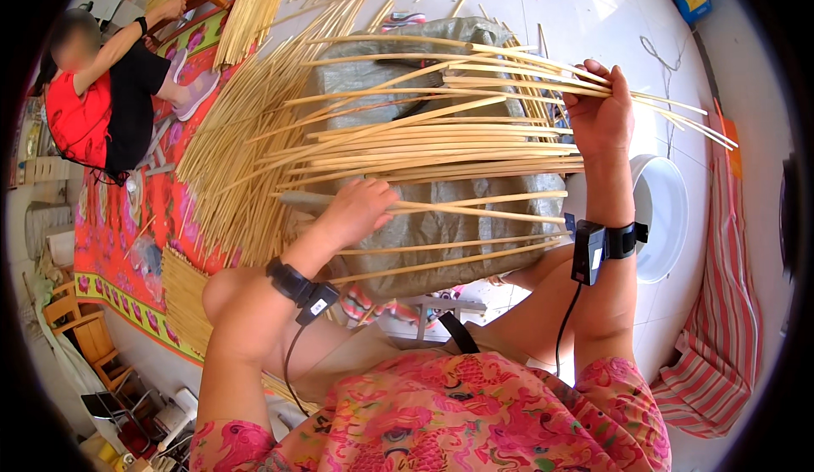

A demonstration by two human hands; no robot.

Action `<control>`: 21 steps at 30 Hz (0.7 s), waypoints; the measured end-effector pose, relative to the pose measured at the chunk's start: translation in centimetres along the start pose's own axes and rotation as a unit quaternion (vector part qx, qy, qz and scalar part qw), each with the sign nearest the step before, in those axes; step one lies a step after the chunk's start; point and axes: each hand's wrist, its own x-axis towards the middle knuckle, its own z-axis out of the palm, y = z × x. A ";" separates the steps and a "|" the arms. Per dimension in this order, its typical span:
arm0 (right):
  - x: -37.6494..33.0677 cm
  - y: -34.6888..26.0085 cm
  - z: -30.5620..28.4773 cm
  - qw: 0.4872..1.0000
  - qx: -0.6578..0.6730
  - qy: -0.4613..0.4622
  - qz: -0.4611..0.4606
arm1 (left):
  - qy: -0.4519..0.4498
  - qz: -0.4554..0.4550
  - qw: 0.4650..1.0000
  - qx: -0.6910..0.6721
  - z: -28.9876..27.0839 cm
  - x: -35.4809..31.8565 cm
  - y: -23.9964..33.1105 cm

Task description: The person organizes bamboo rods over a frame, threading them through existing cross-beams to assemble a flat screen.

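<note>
My right hand (600, 114) is closed around the ends of a fan of long pale bamboo strips (441, 145), which spread leftward over a grey-green woven sack (441, 226) lying across my lap. My left hand (360, 209) rests on the sack, fingers curled on one or two loose strips near the fan's lower edge. Both wrists wear black bands with small black units and cables.
A large heap of the same strips (246, 141) lies on the floor to the left, over a red flowered mat (110, 243). Another person (102, 99) in red and black sits at the far left. A white basin (666, 217) and a striped cloth (721, 336) lie on my right.
</note>
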 end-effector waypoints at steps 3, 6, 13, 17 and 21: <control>0.0 0.0 -0.1 1.000 0.000 -0.008 0.003 | 0.020 0.008 1.000 0.009 -0.5 -0.1 0.1; 0.1 0.2 -0.3 1.000 -0.003 -0.027 0.006 | 0.022 -0.003 1.000 0.004 -1.1 0.1 1.0; -0.1 0.4 0.2 1.000 -0.002 -0.022 0.014 | 0.015 0.044 0.996 -0.082 0.5 -1.3 2.2; 0.1 0.4 0.3 1.000 -0.001 -0.022 0.013 | 0.007 -0.038 0.999 0.001 -0.3 0.1 0.5; 0.2 0.3 0.7 1.000 -0.015 0.006 -0.002 | 0.058 -0.103 0.991 0.061 -1.6 2.1 -1.1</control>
